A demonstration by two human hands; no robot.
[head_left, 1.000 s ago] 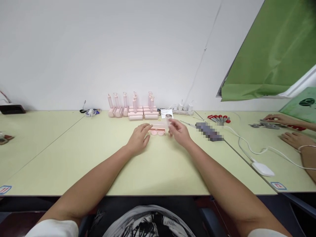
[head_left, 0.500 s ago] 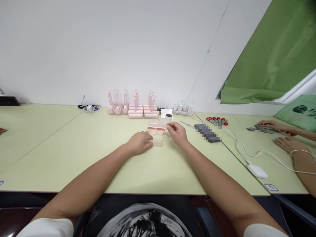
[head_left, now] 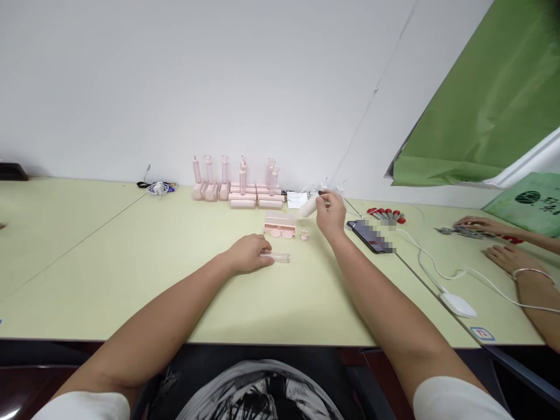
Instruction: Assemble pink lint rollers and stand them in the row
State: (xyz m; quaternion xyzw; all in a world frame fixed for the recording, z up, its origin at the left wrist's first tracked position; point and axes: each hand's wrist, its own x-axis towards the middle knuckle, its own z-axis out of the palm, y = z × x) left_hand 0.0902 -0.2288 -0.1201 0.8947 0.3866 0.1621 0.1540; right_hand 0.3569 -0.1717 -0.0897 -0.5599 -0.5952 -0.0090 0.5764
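Clear and straight, the tube (head_left: 281,257) lies on the counter (head_left: 280,303), nearer than the open pink case (head_left: 280,220), left end in my left hand (head_left: 250,254); my right hand (head_left: 331,214) grips a tilted white roll (head_left: 308,207).

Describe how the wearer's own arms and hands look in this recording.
Both the left hand and the right hand are bare, with no gloves. White sleeves end near the elbows, leaving the forearms uncovered. No watch or bracelet shows on either wrist.

White short sleeves (head_left: 455,399); a black-and-white patterned garment (head_left: 262,396), seemingly a top; bare hands.
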